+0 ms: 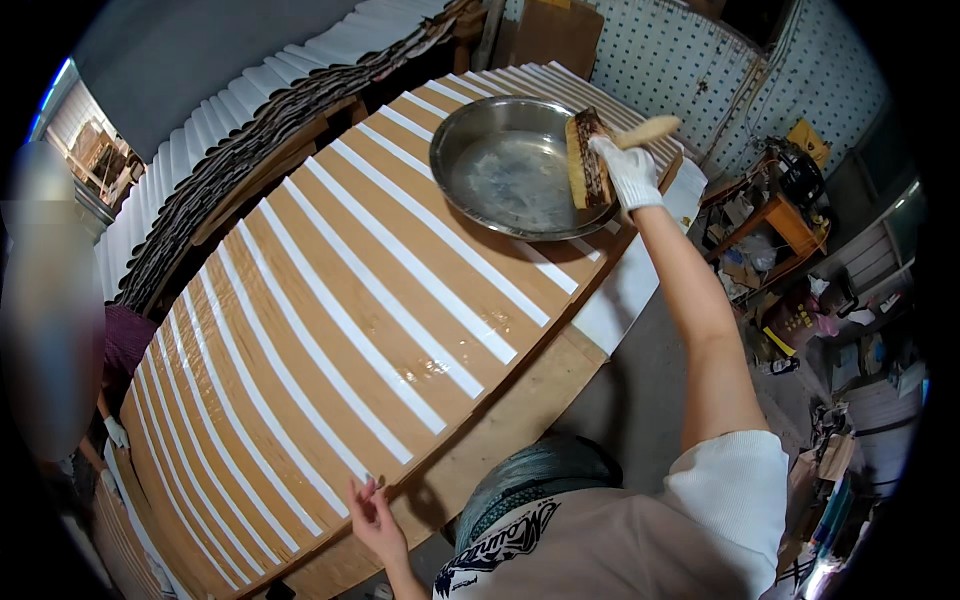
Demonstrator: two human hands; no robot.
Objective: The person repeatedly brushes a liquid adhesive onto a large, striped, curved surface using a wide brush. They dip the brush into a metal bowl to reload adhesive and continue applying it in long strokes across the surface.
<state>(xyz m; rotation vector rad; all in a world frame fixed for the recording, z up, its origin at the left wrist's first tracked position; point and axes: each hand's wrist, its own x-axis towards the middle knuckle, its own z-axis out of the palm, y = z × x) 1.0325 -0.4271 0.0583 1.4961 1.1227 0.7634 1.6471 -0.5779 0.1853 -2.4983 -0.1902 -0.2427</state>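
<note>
My right hand [630,175], in a white knitted glove, grips a wide brush [590,165] with a dark, stained head, pale yellowish bristles and a light wooden handle. The brush is at the right rim of a round metal basin [510,170], which holds a cloudy, whitish liquid. Under the basin lie overlapping brown sheets [330,330] with white edge strips, fanned across the table. Wet, shiny patches show on several of them. My left hand [378,520] is bare and holds nothing visible; its fingers are loosely bent and apart beside the sheets' near edge.
A co-worker's gloved hand [117,432] is at the sheets' left end. Behind stands a long stack of grey-white, dark-edged sheets [230,120]. Bare wooden board [500,425] shows along the table's near side. A cluttered wooden stand [790,220] is on the right.
</note>
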